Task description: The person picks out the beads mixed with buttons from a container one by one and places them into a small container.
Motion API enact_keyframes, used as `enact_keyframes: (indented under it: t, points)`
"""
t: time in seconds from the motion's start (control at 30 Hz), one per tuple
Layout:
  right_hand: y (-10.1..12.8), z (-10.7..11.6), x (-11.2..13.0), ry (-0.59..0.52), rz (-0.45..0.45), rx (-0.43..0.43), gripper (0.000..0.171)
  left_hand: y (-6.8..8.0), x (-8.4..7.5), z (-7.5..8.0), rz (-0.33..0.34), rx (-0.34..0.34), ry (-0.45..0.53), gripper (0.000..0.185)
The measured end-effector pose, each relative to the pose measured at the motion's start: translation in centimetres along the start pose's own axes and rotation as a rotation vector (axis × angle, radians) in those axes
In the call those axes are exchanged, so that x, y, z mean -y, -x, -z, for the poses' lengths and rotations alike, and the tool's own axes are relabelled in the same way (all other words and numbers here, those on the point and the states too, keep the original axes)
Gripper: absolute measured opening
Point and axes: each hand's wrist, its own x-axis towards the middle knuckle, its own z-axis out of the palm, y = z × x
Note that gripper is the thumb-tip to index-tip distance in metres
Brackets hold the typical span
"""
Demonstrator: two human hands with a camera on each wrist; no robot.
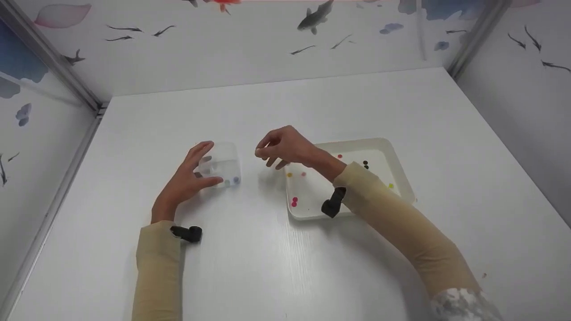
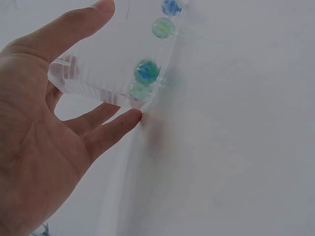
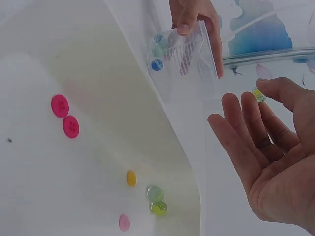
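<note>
My left hand (image 1: pixel 182 183) holds a clear plastic box (image 1: pixel 225 155) on the white table, thumb on one side and fingers round the other. Blue and green glass marbles (image 2: pixel 146 72) lie along the bottom of the box. Between thumb and fingertip, my right hand (image 1: pixel 287 145) pinches a yellow-green glass marble (image 3: pixel 258 94). That hand is raised between the box and a white tray (image 1: pixel 319 191), right of the box. In the right wrist view, a pale green marble (image 3: pixel 155 192) and a yellow-green one (image 3: pixel 159 209) touch inside the tray.
Flat buttons lie scattered in the tray: two red ones (image 3: pixel 60 105), a yellow one (image 3: pixel 131 178), a pink one (image 3: pixel 124 222) and two black ones (image 1: pixel 366 163). The right forearm crosses over the tray. White panels with painted fish (image 1: pixel 314 18) border the table.
</note>
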Motion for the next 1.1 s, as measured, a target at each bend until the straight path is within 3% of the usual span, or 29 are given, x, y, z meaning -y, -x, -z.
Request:
enact_keyframes:
  t: [0.27, 0.6, 0.9, 1.1]
  points:
    - [-1.0, -2.4, 1.2, -0.017, 0.031, 0.025, 0.023, -0.1, -0.2, -0.2, 0.029, -0.011, -0.032, 0.092]
    - [-2.6, -4.9, 2.7, 0.022, 0.066, 0.011, 0.025, 0.1, -0.2, 0.0, 0.011, -0.01, -0.015, 0.09]
    - [-3.6, -5.9, 2.7, 0.035, 0.024, 0.004, 0.027, 0.1, -0.1, 0.0, 0.008, -0.01, -0.018, 0.09]
    - [-3.7, -6.0, 2.4, 0.04, 0.046, -0.004, 0.031, 0.1, 0.0, 0.1, -0.001, 0.002, -0.009, 0.091]
